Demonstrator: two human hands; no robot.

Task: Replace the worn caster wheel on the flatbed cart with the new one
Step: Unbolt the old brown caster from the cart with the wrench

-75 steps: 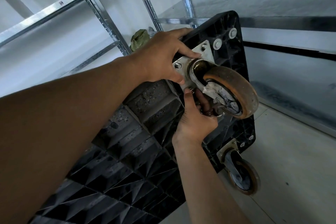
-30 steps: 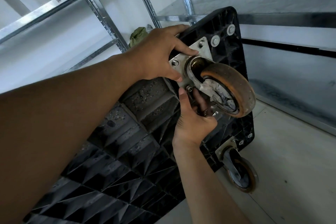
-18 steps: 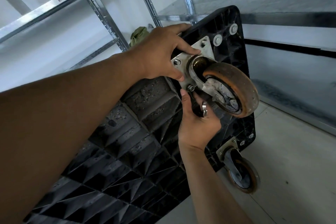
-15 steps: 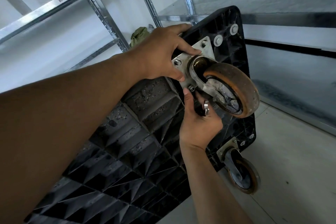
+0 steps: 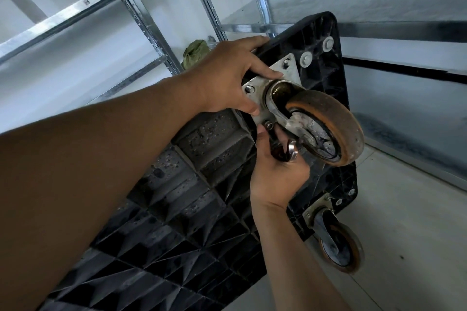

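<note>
I see the cart (image 5: 202,209) tipped up on its side, ribbed black underside facing me, its long axis running from lower left up to upper right. The worn caster (image 5: 328,129) sits at the upper corner on a steel plate (image 5: 283,70), its fork and orange-brown wheel sticking out from the underside toward the right. My left hand (image 5: 227,76) grasps the cart's edge by that corner, fingers hooked over it and thumb lying on the plate. My right hand (image 5: 278,174), just below the plate, clasps a small dark tool (image 5: 292,150) with a shiny ring, its tip at the bolt (image 5: 269,125) in the plate's lower corner. A 2nd caster (image 5: 338,247) is at the lower corner near the floor; a metal rack (image 5: 136,15) stands behind
</note>
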